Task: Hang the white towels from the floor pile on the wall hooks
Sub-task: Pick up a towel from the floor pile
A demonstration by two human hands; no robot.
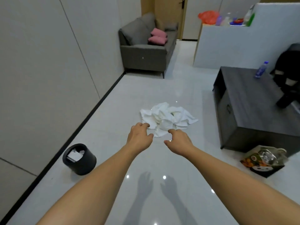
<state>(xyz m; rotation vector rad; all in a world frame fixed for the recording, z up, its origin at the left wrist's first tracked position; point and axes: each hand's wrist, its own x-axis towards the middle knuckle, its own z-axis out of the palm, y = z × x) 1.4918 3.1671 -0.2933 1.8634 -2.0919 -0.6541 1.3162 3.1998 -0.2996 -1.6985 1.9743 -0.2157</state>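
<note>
A crumpled pile of white towels [168,118] lies on the glossy white tile floor in the middle of the view. Both my arms reach forward over the floor. My left hand [140,137] hovers at the pile's near left edge, fingers loosely curled, holding nothing. My right hand [178,141] hovers just to the right, at the pile's near edge, fingers also loosely curled and empty. Neither hand plainly touches the towels. No wall hooks are in view.
A black waste bin [79,159] stands by the left wall. A dark low cabinet [246,108] with a water bottle [261,69] is on the right, a printed bag [263,160] at its foot. A grey sofa [146,51] stands at the back.
</note>
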